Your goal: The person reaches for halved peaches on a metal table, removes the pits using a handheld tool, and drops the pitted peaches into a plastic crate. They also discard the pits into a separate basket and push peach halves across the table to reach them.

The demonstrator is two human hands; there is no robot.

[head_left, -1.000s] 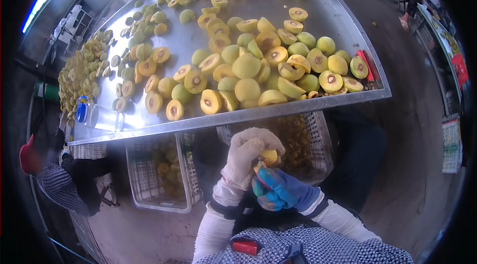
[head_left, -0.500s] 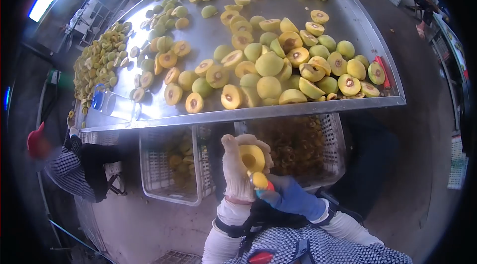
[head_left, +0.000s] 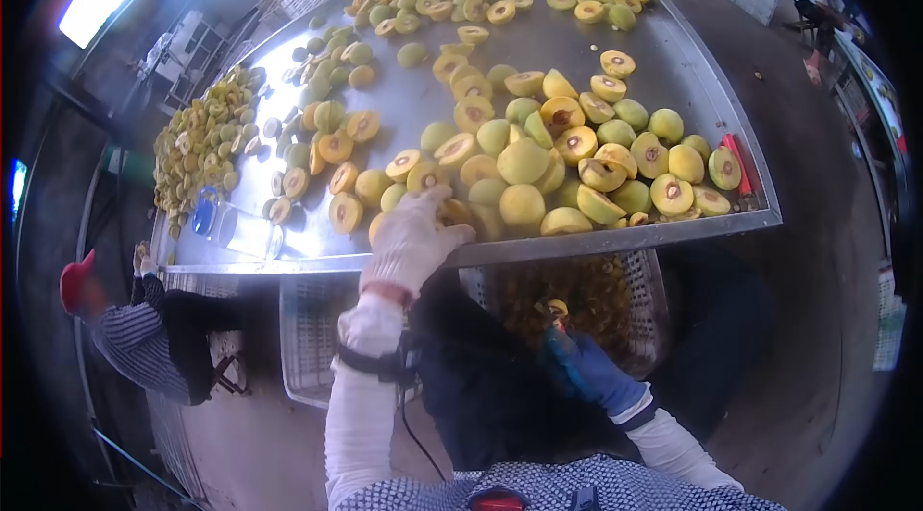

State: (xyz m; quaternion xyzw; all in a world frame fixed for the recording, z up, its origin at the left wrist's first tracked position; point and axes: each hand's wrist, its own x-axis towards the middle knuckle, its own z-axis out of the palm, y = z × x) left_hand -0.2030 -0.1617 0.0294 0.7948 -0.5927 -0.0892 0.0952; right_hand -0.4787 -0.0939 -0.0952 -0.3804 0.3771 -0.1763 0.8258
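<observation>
- The left hand [head_left: 411,240], in a white glove, is out over the near rim of the steel table [head_left: 615,238], palm down.
- Its fingers are half spread and curved over a fruit half [head_left: 456,214] just inside that rim. Whether they actually grip it, I cannot tell.
- The heap of halved fruit [head_left: 524,160] lies further in on the table, cut faces mostly up.
- The right hand [head_left: 588,372], in a blue glove, sits below the table's near edge, clenched round a small tool [head_left: 555,311].
- The tool's long axis runs up towards the table rim, its yellow-orange tip leading.
- A white basket [head_left: 646,319] sits under the table, right behind that tip.
</observation>
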